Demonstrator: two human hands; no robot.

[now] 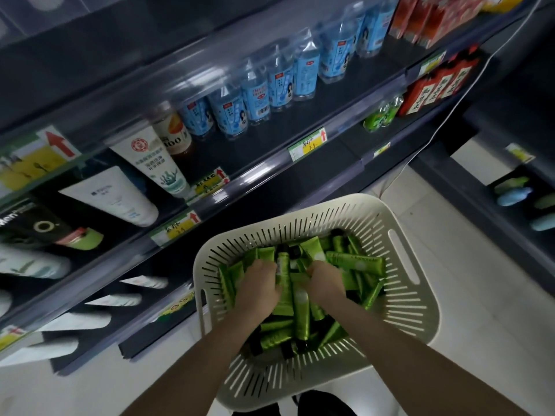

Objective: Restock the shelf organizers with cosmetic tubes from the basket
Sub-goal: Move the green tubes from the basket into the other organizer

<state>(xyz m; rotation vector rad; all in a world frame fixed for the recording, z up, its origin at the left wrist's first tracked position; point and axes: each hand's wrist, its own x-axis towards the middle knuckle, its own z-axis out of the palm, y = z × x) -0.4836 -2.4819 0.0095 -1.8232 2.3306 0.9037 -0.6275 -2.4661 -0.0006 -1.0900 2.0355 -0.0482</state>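
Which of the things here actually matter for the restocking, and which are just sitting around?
For the job:
green tubes
white basket holding them
left hand and right hand, both curled among the tubes

Just there:
water bottles
red cartons
green packets
price tags

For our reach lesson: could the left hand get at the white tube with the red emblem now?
Probably yes: the left hand is in the basket among green tubes; the shelf front looks open.
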